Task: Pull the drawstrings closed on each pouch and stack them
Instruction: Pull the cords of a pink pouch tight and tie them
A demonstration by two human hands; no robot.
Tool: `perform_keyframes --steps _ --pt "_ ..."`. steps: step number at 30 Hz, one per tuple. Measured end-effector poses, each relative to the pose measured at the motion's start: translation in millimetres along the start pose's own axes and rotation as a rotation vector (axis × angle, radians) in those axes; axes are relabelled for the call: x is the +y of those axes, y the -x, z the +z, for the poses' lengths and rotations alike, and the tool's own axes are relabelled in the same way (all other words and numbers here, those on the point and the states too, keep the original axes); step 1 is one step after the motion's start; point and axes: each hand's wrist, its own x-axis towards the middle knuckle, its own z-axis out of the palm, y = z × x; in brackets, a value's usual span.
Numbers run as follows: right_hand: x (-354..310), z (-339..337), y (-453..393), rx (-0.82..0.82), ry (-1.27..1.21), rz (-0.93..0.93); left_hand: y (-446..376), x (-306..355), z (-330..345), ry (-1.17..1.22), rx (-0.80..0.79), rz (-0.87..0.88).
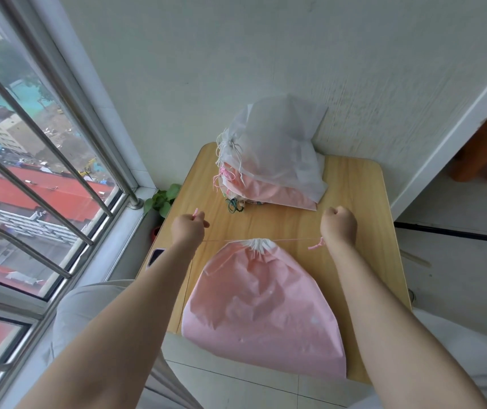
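Head: wood table point(354, 202) by window point(44, 172).

Small wooden table point(351, 208) bearing pouches

A pink pouch point(263, 308) lies flat on it, its gathered mouth between the fingers point(198, 219) of the left hand and those of the right; beyond the fingers sits a stack of pouches point(271, 163), white uppermost, with a dark cord tangle point(233, 205) at its near corner.

A high-rise home corner is suggested by a barred window point(44, 160), small wooden table point(351, 202) and potted plant point(162, 199)
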Motion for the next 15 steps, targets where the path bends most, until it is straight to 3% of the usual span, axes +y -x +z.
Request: perform_keyframes --steps 5,8,10,13,15 --pt "-26.7 3.9 -9.8 -0.101 0.054 -0.147 2.2 11.1 11.4 0.181 -0.055 0.017" --pt "-41.3 5.3 5.6 -0.081 0.097 -0.243 6.3 25.2 19.5 0.283 -0.078 0.032" --pt "-48.5 9.1 21.0 -0.313 0.259 -0.254 9.1 35.5 22.4 0.334 -0.078 0.046" --pt "-57.7 13.1 48.9 -0.86 0.487 -0.111 14.2 50.8 24.9 0.405 -0.097 0.07" --pt "-62.2 14.9 59.8 -0.965 0.618 -0.112 17.7 61.4 24.2 0.419 -0.115 0.106"
